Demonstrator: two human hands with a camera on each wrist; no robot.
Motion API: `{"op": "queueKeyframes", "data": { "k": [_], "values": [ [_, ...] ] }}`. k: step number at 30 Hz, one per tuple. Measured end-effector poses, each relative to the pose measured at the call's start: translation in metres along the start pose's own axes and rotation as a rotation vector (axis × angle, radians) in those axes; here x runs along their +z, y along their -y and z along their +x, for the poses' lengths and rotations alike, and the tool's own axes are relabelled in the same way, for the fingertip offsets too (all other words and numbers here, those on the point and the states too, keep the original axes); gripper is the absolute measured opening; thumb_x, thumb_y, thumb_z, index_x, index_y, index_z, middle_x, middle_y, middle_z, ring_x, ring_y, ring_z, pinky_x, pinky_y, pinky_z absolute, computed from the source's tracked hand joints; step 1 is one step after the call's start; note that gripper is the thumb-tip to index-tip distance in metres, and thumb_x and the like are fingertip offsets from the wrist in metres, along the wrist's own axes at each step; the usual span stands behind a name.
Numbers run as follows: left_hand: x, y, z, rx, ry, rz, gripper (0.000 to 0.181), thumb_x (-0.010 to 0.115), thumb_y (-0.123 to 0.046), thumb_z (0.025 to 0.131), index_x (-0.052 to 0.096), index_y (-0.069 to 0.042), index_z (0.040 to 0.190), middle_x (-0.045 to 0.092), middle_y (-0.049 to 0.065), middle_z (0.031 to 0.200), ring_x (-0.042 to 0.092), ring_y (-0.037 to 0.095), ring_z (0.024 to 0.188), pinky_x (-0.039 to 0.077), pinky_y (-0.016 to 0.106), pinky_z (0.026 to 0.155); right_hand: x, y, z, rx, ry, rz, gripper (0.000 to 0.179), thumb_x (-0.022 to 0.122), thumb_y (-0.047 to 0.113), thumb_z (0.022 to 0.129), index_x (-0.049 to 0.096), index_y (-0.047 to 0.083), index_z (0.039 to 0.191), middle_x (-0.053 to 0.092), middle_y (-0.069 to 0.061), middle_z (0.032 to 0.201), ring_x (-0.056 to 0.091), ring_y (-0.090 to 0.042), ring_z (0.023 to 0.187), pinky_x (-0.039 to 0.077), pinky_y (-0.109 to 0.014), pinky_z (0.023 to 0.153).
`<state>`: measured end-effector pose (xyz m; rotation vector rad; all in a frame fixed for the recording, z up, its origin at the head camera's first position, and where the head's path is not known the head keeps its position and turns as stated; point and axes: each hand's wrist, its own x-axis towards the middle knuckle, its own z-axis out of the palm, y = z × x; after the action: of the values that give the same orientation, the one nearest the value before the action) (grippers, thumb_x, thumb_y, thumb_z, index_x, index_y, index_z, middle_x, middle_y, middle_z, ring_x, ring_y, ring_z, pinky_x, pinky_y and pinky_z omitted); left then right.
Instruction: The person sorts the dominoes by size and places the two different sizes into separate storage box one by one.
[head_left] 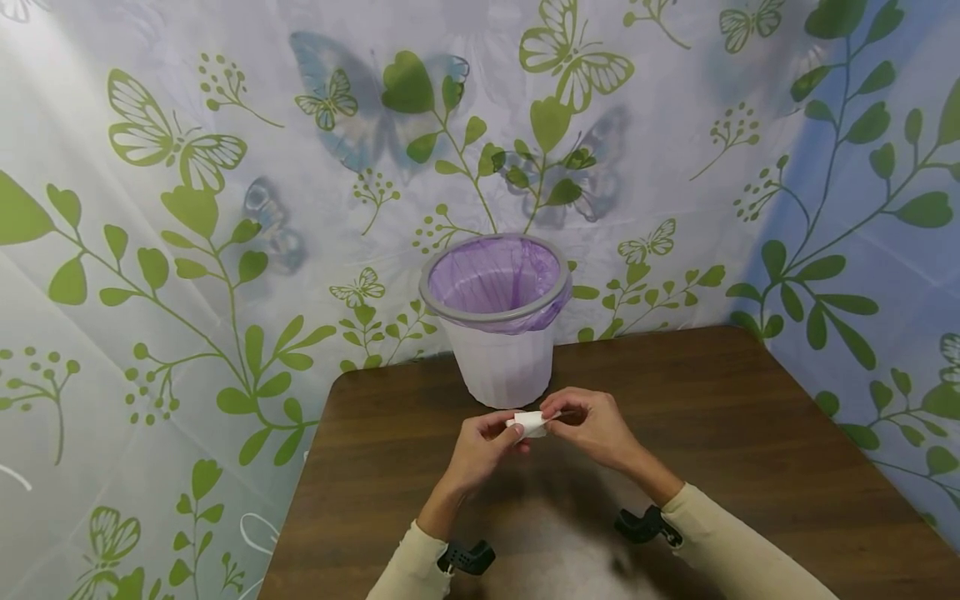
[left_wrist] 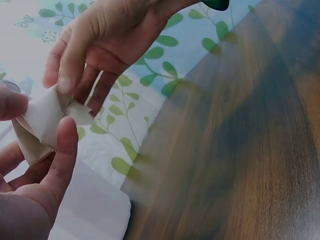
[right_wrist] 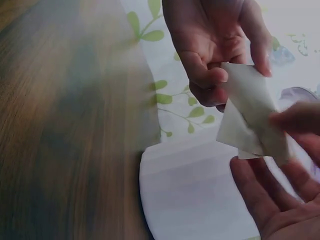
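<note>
A small piece of folded white paper (head_left: 529, 423) is held between both hands, just in front of the bin. My left hand (head_left: 477, 452) pinches its left end, thumb on the near face. At the other end, my right hand (head_left: 597, 427) pinches the paper's edge between thumb and fingers. Seen from the left wrist, the paper (left_wrist: 44, 117) has overlapping folds and a loose pointed corner towards the right hand (left_wrist: 107, 45). In the right wrist view the paper (right_wrist: 250, 95) shows a flat strip with a triangular flap beneath it.
A white bin (head_left: 498, 362) with a grey rim and a purple liner bag (head_left: 480, 279) stands at the back of the brown wooden table (head_left: 675, 400). Patterned curtains (head_left: 360, 208) with leaves and butterflies hang behind and at the sides. Dark wrist mounts (head_left: 468, 558) sit at both cuffs.
</note>
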<state>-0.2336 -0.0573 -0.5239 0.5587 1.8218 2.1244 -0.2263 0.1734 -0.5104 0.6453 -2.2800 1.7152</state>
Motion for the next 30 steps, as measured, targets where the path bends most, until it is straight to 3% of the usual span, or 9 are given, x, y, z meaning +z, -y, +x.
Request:
{"op": "queueKeyframes", "data": {
  "k": [6,10,13,18,21,25,30],
  "values": [
    [-0.001,0.000,0.000,0.131,-0.014,0.198,0.028,0.071,-0.007,0.093,0.070,-0.001,0.120,0.070,0.024,0.100,0.072,0.030,0.078,0.062,0.041,0.073,-0.004,-0.001,0.001,0.165,0.064,-0.044,0.025,0.077,0.035,0.089,0.074,0.018,0.107,0.074,-0.003,0.105,0.073,-0.026,0.088,0.060,-0.031,0.073],
    [0.000,0.000,0.000,0.171,-0.032,0.309,0.029,0.073,-0.005,0.090,0.071,-0.004,0.119,0.072,0.020,0.101,0.069,0.028,0.080,0.059,0.026,0.068,-0.006,-0.001,0.000,0.203,0.145,0.028,0.020,0.073,0.031,0.092,0.075,0.017,0.106,0.075,-0.004,0.098,0.072,-0.039,0.085,0.061,-0.037,0.071],
    [0.003,-0.003,-0.001,0.174,-0.031,0.327,0.030,0.073,-0.001,0.089,0.071,-0.001,0.119,0.072,0.020,0.105,0.066,0.031,0.083,0.057,0.021,0.069,-0.007,-0.002,0.000,0.204,0.163,0.086,0.017,0.073,0.024,0.093,0.074,0.014,0.106,0.075,-0.008,0.092,0.071,-0.041,0.083,0.061,-0.041,0.071],
    [0.011,-0.020,-0.006,0.206,-0.007,0.323,0.031,0.071,0.006,0.088,0.068,0.007,0.118,0.070,0.025,0.108,0.067,0.029,0.090,0.059,0.022,0.073,-0.008,-0.003,0.000,0.193,0.153,0.118,0.016,0.073,0.019,0.093,0.073,0.009,0.105,0.074,-0.011,0.086,0.072,-0.038,0.077,0.061,-0.043,0.069],
    [0.016,-0.027,-0.009,0.261,-0.004,0.343,0.030,0.070,0.007,0.088,0.067,0.009,0.117,0.070,0.026,0.106,0.069,0.028,0.090,0.060,0.026,0.074,-0.008,-0.004,0.000,0.184,0.137,0.115,0.014,0.074,0.018,0.092,0.073,0.008,0.102,0.074,-0.011,0.086,0.072,-0.034,0.073,0.061,-0.040,0.066],
    [0.018,-0.026,-0.009,0.314,-0.049,0.363,0.026,0.069,0.008,0.088,0.069,0.010,0.114,0.071,0.027,0.103,0.071,0.034,0.087,0.061,0.032,0.073,-0.007,-0.004,0.001,0.169,0.132,0.125,0.013,0.074,0.017,0.092,0.072,0.007,0.100,0.073,-0.013,0.087,0.072,-0.033,0.072,0.061,-0.039,0.065],
    [0.018,-0.024,-0.007,0.269,-0.120,0.361,0.022,0.069,0.008,0.088,0.071,0.008,0.110,0.073,0.022,0.103,0.071,0.038,0.088,0.061,0.029,0.074,-0.004,-0.003,0.001,0.164,0.130,0.136,0.016,0.075,0.017,0.091,0.072,0.007,0.102,0.073,-0.015,0.092,0.072,-0.039,0.077,0.061,-0.039,0.067]
  ]
}}
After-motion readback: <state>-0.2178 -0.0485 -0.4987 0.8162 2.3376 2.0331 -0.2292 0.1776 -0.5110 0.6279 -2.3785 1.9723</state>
